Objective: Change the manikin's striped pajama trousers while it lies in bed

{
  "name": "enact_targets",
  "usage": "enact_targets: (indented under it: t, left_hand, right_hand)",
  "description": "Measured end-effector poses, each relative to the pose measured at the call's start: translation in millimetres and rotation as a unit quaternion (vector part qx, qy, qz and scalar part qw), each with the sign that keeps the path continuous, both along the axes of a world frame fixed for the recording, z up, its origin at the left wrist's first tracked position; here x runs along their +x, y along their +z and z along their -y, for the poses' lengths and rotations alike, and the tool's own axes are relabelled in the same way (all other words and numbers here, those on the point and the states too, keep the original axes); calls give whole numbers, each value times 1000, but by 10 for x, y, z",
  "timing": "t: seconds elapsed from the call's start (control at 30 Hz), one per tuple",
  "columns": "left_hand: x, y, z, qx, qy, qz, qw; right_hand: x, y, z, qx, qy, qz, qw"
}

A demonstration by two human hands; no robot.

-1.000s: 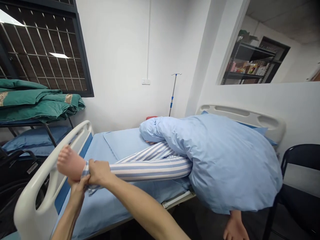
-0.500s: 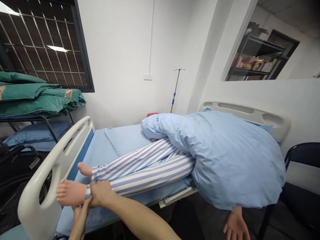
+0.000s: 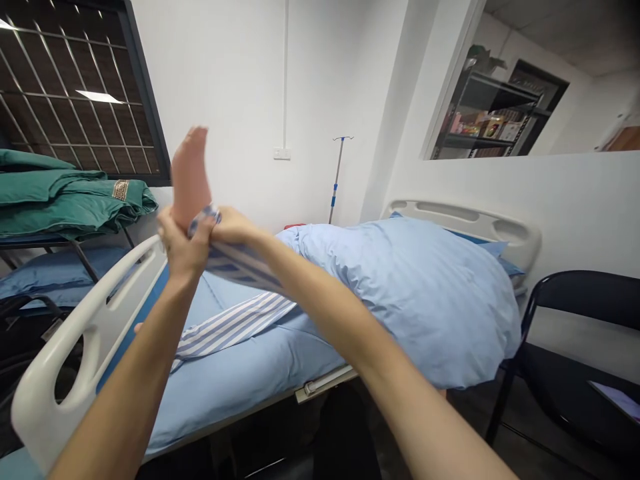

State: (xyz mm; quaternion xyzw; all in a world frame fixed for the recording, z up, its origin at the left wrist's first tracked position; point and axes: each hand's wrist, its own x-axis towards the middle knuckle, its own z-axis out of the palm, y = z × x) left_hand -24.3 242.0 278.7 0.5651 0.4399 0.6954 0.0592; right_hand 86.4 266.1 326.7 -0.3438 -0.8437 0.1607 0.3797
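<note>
A bare, smooth foot point(image 3: 190, 177), which looks like a manikin's, is raised above the bed with its toes pointing up. My left hand point(image 3: 183, 243) is wrapped round the heel and ankle. From the other side, my right hand point(image 3: 233, 225) grips the same ankle at the blue-and-white striped trouser cuff point(image 3: 205, 217). The lifted trouser leg point(image 3: 240, 263) slants down behind my right forearm. On the mattress lies the other striped leg point(image 3: 235, 327), its foot mostly hidden by my left arm. A light blue quilt point(image 3: 415, 287) covers the upper body.
The bed has a pale footboard point(image 3: 55, 373) on the left and a headboard point(image 3: 470, 223) at the far right. A drip stand point(image 3: 337, 177) rises behind it. A black chair point(image 3: 575, 373) stands at right; folded green quilts point(image 3: 65, 200) lie on a rack at left.
Both hands have lifted the near leg by the ankle, up off the mattress; its foot now points upward. The other leg stays on the bed. My view has turned slightly right.
</note>
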Motion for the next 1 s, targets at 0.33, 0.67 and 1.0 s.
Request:
enact_targets:
  t: [0.33, 0.67, 1.0]
  left_hand:
    - [705, 780, -202, 101, -99, -76, 987]
    - [-220, 42, -28, -130, 89, -41, 987]
    - [-1372, -2192, 260, -340, 119, 56, 931]
  right_hand:
    - [841, 575, 53, -40, -1, -127, 991]
    - [-158, -124, -232, 14, -42, 32, 999]
    - [-1415, -2097, 50, -104, -49, 251, 961]
